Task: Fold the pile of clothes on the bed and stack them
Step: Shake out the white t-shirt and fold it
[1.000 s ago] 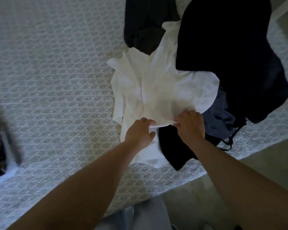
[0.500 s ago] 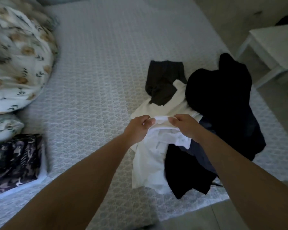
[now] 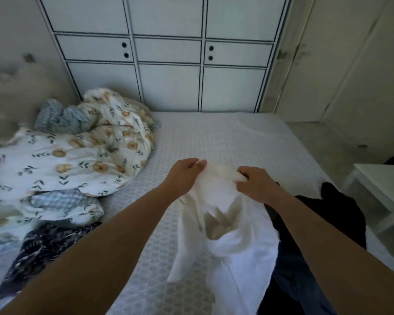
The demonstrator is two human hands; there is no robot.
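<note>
A white garment (image 3: pixel 232 253) hangs in the air above the bed (image 3: pixel 214 137), held up by its top edge. My left hand (image 3: pixel 184 176) pinches that edge on the left and my right hand (image 3: pixel 255 185) grips it on the right, close together. The cloth drapes down between my forearms and its lower part reaches the bottom of the view. Behind my right arm lies the pile of dark clothes (image 3: pixel 323 214), black on top with a dark blue piece (image 3: pixel 291 276) lower down, partly hidden by the arm and the white garment.
A crumpled floral duvet (image 3: pixel 77 155) fills the bed's left side, with a dark patterned cloth (image 3: pixel 39 253) below it. White cabinet doors (image 3: pixel 168 64) stand behind the bed. A white side table (image 3: pixel 382 189) stands on the floor at the right.
Both hands have lifted the white garment off the pile and up in front of me. The view has tilted up from the pile to the far wall.
</note>
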